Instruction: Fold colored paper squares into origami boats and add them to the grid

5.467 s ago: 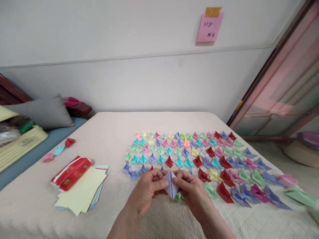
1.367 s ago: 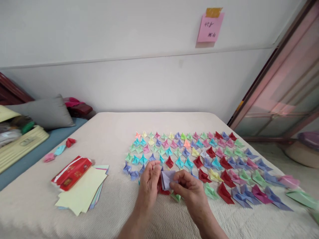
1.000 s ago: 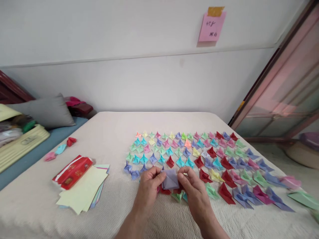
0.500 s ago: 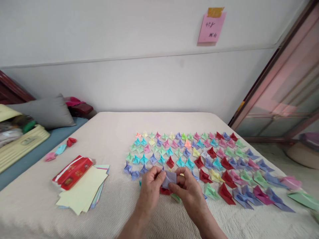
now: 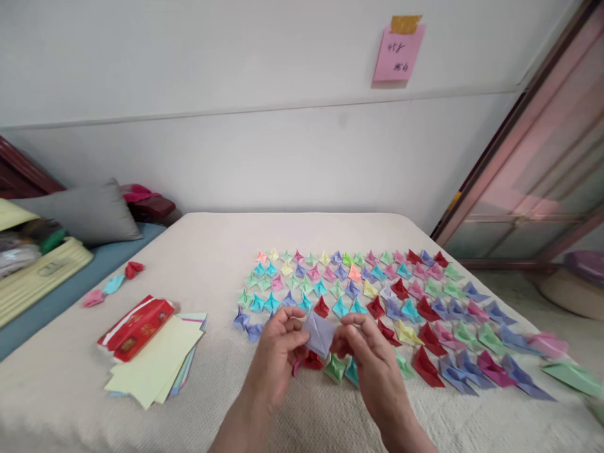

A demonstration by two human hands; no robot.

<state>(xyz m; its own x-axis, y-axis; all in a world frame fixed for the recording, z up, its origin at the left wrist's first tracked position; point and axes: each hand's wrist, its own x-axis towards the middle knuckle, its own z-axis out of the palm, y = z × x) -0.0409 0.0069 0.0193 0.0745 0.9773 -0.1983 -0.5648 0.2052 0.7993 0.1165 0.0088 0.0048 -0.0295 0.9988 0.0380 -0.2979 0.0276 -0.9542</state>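
Note:
A small lavender paper [image 5: 319,333], folded to a square with creases on its upper face, is between my hands above the table. My left hand [image 5: 278,343] pinches its left edge between thumb and fingers. At the paper's right corner, the bent fingertips of my right hand [image 5: 370,355] close on it. Beneath and around my hands stand rows of folded paper boats, among them a red one [image 5: 313,360] and a green one [image 5: 335,368]. My hands hide part of the nearer rows.
Left of the boats, a red packet [image 5: 136,330] lies on a fanned stack of coloured paper sheets [image 5: 155,362]. Three small folded papers, pink, blue and red [image 5: 133,270], lie farther left. The cloth-covered table [image 5: 217,251] meets a white wall; a pink note [image 5: 399,53] is taped there.
The lavender paper has turned to a diamond tilt and shows its creased face. My right fingers have shifted from its front to its right corner.

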